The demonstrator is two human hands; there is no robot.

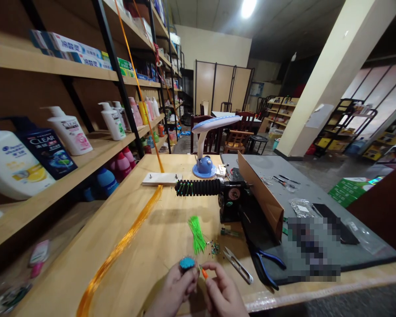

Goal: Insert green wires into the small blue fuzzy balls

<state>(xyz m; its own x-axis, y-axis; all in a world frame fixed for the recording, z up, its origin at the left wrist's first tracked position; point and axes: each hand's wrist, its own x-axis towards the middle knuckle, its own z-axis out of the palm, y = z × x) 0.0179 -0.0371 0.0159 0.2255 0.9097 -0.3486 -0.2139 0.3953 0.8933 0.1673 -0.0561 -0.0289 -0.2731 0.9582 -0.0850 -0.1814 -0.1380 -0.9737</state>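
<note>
At the table's near edge, my left hand (178,284) is closed on a small blue, bumpy round piece (187,263), its top facing up. Close beside it on the right, my right hand (222,288) pinches a small orange piece (204,273) between thumb and finger. The fingertips of both hands nearly meet; anything thin between them is too small to tell. Just beyond the hands lie a bundle of bright green strands (197,234) and scattered small beads (214,249). A pair of thread snips (238,265) rests to the right.
Behind the strands stands a black machine (232,200) with a ridged roller (198,188). Orange threads (128,240) run down the left. A blue lamp (204,166), a cardboard divider (262,198), blue-handled pliers (267,267) and shelves of bottles (71,130) surround the work area.
</note>
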